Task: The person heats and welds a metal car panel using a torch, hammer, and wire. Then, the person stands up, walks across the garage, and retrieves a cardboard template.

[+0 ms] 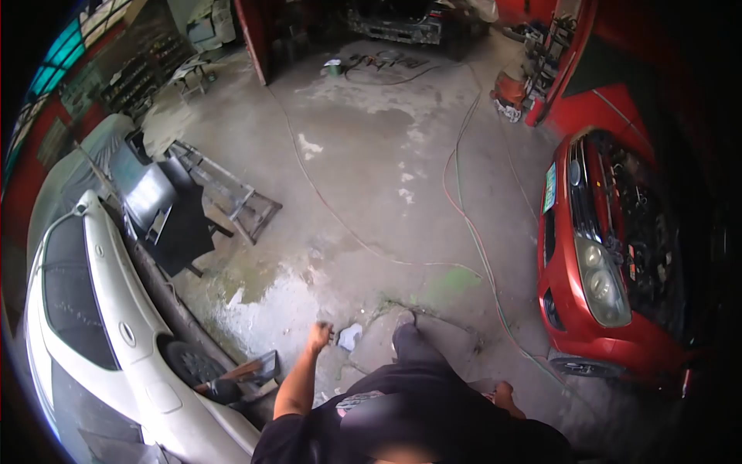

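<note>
My left hand [321, 336] hangs low in front of my body, its fingers curled in; a small dark thing shows at its edge, too small to make out. Just right of this hand appears a pale bluish-white piece [350, 337], like cloth or paper; whether the hand touches it is unclear. On the other side, my right hand [504, 394] is partly visible beside my dark shirt. Its fingers are too small and hidden to read. One shoe [406, 318] is forward on the concrete floor [363, 178].
A white car [116, 301] lies along the left, near a metal stand [232, 193] and dark panels [182, 232]. At right is a red car [576, 309] with its engine bay exposed. Hoses [457, 185] cross the floor. Another vehicle [394, 29] is at the back.
</note>
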Demonstrator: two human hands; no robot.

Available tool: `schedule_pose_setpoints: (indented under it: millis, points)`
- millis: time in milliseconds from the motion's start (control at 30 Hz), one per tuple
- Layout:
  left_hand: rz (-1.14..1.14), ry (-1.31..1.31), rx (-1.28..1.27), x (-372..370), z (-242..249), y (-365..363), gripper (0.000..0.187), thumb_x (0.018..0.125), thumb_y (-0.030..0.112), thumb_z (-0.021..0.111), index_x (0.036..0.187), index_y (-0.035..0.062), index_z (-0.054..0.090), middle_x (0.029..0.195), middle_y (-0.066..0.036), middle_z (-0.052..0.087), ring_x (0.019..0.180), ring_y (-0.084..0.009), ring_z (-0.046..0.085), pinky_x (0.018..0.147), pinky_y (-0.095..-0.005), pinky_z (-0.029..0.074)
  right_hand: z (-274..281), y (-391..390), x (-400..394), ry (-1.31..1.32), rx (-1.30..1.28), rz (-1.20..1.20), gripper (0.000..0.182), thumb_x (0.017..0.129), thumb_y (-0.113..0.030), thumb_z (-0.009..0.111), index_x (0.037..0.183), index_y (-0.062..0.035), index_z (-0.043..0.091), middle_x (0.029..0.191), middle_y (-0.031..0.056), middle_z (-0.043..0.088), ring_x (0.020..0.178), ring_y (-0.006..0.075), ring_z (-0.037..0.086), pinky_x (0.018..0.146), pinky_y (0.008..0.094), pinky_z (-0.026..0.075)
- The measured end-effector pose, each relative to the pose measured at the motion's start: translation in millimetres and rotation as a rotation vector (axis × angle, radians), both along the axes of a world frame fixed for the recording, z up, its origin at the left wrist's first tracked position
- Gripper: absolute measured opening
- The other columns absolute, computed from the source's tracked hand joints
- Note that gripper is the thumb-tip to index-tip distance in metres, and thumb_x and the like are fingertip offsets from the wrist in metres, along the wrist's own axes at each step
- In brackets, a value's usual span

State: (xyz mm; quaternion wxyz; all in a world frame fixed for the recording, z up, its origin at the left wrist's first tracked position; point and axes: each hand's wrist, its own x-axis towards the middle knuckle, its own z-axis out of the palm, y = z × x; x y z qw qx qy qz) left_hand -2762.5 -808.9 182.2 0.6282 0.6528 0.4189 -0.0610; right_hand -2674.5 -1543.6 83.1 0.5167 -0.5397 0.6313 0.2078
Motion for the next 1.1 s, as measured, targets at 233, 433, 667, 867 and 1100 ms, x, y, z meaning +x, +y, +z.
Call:
schedule_pose_setpoints:
  millis: [233,433,667,867,1100]
  points:
    - [-0.314,0.363,-0.089,8,-46,-6,0.023,0.093,0.024,0.059,0.098,0.0026,0.066,0.076,-0.011,0.068,0.057,-0.0239,0.065,0.045,-0.0406,0.053,92,190,267,-0.174,-0.015,0.334,0.034,0.084,-0.01,0.058,0.116,0.0001,0.056,0.099,0.0207,0.061,0.086,0.0385,0.063,0.073,0.0578,0.054]
    - [-0.302,0.324,-0.093,135,-39,52,0.018,0.091,0.02,0.058,0.09,0.0033,0.065,0.07,-0.009,0.065,0.055,-0.0216,0.063,0.043,-0.0384,0.05,73,315,485,-0.535,0.108,0.466,0.027,0.083,-0.004,0.061,0.11,-0.0005,0.059,0.104,0.0193,0.063,0.095,0.0361,0.065,0.08,0.0537,0.055]
    - [-0.375,0.281,-0.02,323,-103,242,0.015,0.089,0.016,0.058,0.081,0.0042,0.063,0.063,-0.007,0.061,0.052,-0.0191,0.06,0.042,-0.0359,0.046,48,450,638,-0.639,-0.022,0.472,0.022,0.082,-0.005,0.063,0.104,-0.0017,0.062,0.097,0.0148,0.065,0.087,0.0302,0.064,0.073,0.0451,0.053]
    - [-0.123,-0.038,-0.022,549,-97,474,0.017,0.088,0.013,0.058,0.074,0.005,0.062,0.057,-0.005,0.059,0.049,-0.0168,0.058,0.04,-0.0337,0.043,48,539,718,-0.454,-0.154,0.367,0.031,0.081,-0.023,0.072,0.101,-0.0022,0.059,0.085,0.01,0.062,0.069,0.0243,0.059,0.054,0.0415,0.046]
    - [-0.012,-0.165,0.178,807,26,609,0.034,0.085,0.013,0.046,0.106,-0.0043,0.066,0.087,-0.016,0.072,0.07,-0.0209,0.068,0.058,-0.032,0.055,-11,621,800,-0.152,-0.133,0.54,0.049,0.083,-0.043,0.072,0.104,-0.0008,0.059,0.08,0.0133,0.06,0.061,0.0249,0.057,0.053,0.0457,0.051]
